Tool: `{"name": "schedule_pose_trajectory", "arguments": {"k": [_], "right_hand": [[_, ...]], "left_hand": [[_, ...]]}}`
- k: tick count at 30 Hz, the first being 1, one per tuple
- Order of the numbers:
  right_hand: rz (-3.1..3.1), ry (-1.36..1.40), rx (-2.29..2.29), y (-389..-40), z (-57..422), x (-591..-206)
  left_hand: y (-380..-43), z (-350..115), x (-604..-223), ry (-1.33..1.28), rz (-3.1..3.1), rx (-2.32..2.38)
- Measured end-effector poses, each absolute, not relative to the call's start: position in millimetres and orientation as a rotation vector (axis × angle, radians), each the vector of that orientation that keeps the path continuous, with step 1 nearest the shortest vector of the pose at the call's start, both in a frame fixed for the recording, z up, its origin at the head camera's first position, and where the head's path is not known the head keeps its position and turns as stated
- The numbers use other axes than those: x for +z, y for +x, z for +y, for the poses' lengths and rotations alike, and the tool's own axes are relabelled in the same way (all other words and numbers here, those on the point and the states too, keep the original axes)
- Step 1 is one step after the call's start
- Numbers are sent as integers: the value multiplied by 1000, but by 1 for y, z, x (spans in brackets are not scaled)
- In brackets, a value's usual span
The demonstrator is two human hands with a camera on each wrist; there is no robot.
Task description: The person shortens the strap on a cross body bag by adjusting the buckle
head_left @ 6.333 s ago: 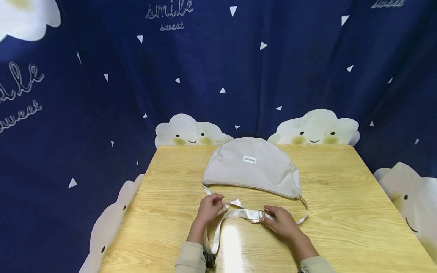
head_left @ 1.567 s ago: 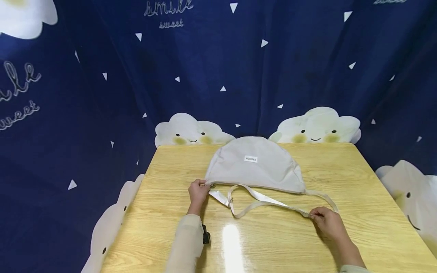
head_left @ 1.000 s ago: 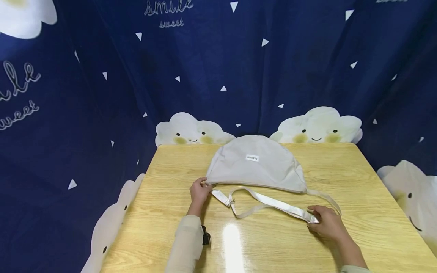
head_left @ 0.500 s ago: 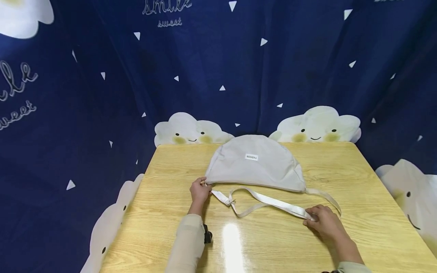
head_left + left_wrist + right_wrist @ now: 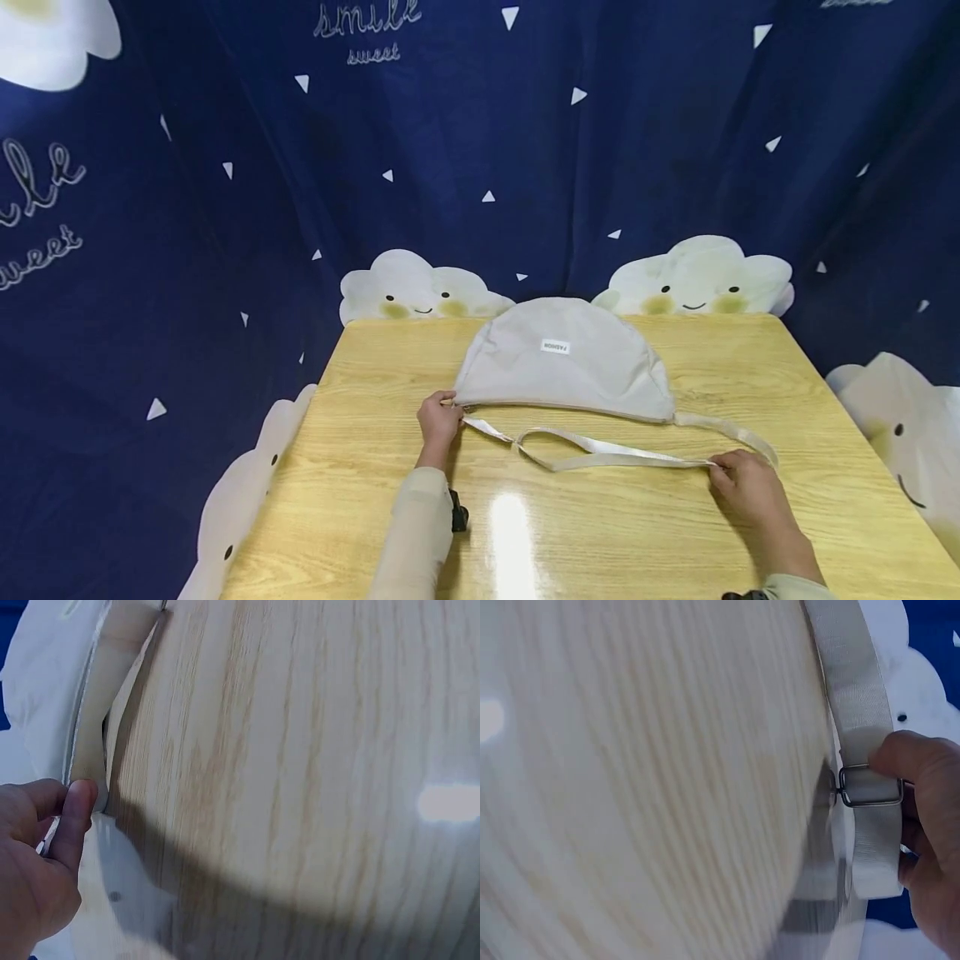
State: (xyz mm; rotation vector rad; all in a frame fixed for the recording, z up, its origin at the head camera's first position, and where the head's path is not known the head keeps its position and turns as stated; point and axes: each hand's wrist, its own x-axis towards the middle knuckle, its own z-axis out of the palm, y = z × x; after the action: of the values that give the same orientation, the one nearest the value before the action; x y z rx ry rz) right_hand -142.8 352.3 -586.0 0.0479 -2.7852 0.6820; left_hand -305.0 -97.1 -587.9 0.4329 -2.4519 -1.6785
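Note:
A pale half-round shoulder bag (image 5: 562, 371) lies flat on the table, straight edge toward me. At its lower left corner my left hand (image 5: 439, 421) pinches the strap end between thumb and fingers; the left wrist view shows this hand (image 5: 37, 859) close up. The light webbing strap (image 5: 630, 456) runs in a narrow loop along the bag's near side. My right hand (image 5: 753, 487) pinches its right end. In the right wrist view, thumb and fingers hold the strap at a rectangular metal slider buckle (image 5: 870, 803). The strap's other part curves back to the bag's right corner.
The wooden table (image 5: 600, 533) carries a bright light reflection near its front. A dark blue curtain (image 5: 480, 125) with white triangles and cloud shapes hangs behind and at both sides. A dark wrist camera (image 5: 458, 512) sits on the left wrist.
Earlier both hands held the strap near the middle; the left has since moved to the bag's corner. The right hand has moved right, drawing the strap longer and straighter, also within the last half second.

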Motion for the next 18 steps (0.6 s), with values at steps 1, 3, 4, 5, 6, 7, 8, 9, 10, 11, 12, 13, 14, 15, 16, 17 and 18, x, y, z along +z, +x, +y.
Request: {"name": "schedule_pose_trajectory", "arguments": {"k": [1,3,4,5,6,7,8,9,10,11,12,13,14,15,16,17,18], "right_hand": [[-2773,34,688,-142,356,-585],[-2755,16,692,-140,362,-585],[-2753,19,694,-139,364,-584],[-2748,28,692,-139,365,-584],[-2746,41,695,-138,366,-583],[-2750,45,694,-138,367,-582],[-2751,52,689,-137,368,-581],[-2752,54,691,-136,368,-580],[-2755,53,695,-136,369,-579],[-2761,47,700,-135,369,-579],[-2765,38,709,-135,369,-579],[-2766,31,714,-134,370,-580],[-2766,30,721,-134,370,-581],[-2763,25,726,-133,370,-582],[-2756,22,727,-133,370,-583],[-2744,19,726,-133,370,-585],[-2726,22,722,-133,370,-586]], "left_hand": [[-306,-98,-587,443,-2452,-1680],[-307,-99,-586,454,-2454,-1676],[-307,-100,-585,456,-2456,-1667],[-307,-101,-584,452,-2464,-1652],[-307,-101,-583,441,-2473,-1639],[-307,-102,-582,431,-2482,-1623],[-307,-103,-581,423,-2492,-1603],[-306,-103,-581,416,-2498,-1589],[-305,-103,-580,415,-2503,-1574],[-305,-104,-580,413,-2505,-1563],[-303,-104,-580,417,-2507,-1561],[-302,-104,-580,420,-2509,-1556],[-300,-104,-580,421,-2508,-1561],[-298,-103,-581,418,-2505,-1573],[-296,-103,-581,411,-2502,-1584],[-294,-102,-582,406,-2494,-1609],[-292,-101,-583,402,-2487,-1640]]}}
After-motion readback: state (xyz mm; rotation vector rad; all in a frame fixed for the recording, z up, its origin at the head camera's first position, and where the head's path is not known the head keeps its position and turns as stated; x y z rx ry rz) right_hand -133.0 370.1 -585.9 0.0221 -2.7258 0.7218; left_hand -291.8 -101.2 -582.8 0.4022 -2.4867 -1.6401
